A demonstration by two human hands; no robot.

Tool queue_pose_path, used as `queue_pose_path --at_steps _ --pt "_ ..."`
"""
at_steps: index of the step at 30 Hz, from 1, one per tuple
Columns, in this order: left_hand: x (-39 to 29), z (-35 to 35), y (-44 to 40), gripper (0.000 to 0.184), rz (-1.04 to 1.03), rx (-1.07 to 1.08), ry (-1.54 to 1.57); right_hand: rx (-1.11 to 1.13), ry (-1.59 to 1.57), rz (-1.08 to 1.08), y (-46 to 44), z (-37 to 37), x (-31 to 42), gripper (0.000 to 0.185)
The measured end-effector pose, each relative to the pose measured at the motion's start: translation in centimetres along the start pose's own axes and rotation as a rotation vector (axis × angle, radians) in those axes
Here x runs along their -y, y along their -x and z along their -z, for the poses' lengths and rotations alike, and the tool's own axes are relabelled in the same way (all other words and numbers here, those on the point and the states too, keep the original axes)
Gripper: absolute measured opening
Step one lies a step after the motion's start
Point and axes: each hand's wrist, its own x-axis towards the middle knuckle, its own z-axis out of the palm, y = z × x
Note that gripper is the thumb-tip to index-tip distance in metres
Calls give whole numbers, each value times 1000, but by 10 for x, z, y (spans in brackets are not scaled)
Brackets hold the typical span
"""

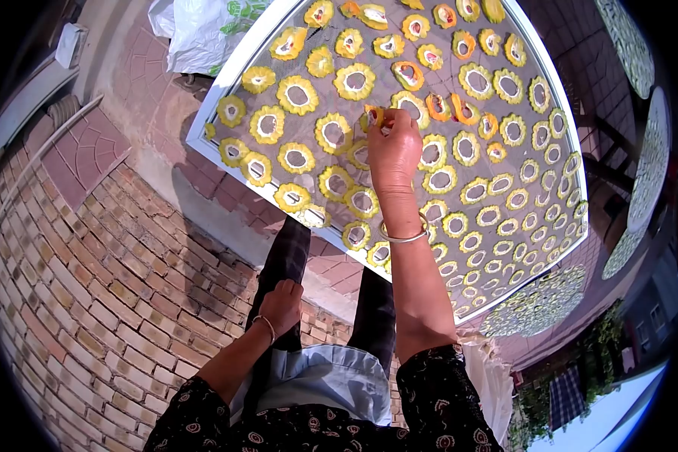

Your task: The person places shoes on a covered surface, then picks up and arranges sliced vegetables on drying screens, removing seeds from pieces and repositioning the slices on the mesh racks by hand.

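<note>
Rows of yellow-orange, scallop-edged bitter melon slices (355,80) lie on a mesh drying screen (242,79) with a white frame. My right hand (396,151) reaches over the middle of the screen, its fingers pinched on one bitter melon slice (371,117) with red showing inside. Most slices are hollow rings; some near that hand are more orange and hold red and white cores. Low by my left thigh is my left hand (281,304), its fingers curled closed. Whatever may be inside those fingers is hidden.
A white plastic bag (207,34) sits beyond the screen's left corner. More trays of slices (539,305) stand to the right. Brick paving (120,301) and a low concrete edge run along the left. Pale plastic sheeting (486,369) hangs by my right elbow.
</note>
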Motion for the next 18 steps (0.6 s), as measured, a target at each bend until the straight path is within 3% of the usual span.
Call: queue_pose_path --at_steps 7,13,18 --pt "0 -1 0 24 5 -5 -5 23 -576 -170 9 -4 -2 17" --pt "2 0 0 23 3 2 12 -19 -418 119 33 16 7 18" --pt "2 -2 1 24 -5 -15 6 -32 -273 225 42 17 -7 20"
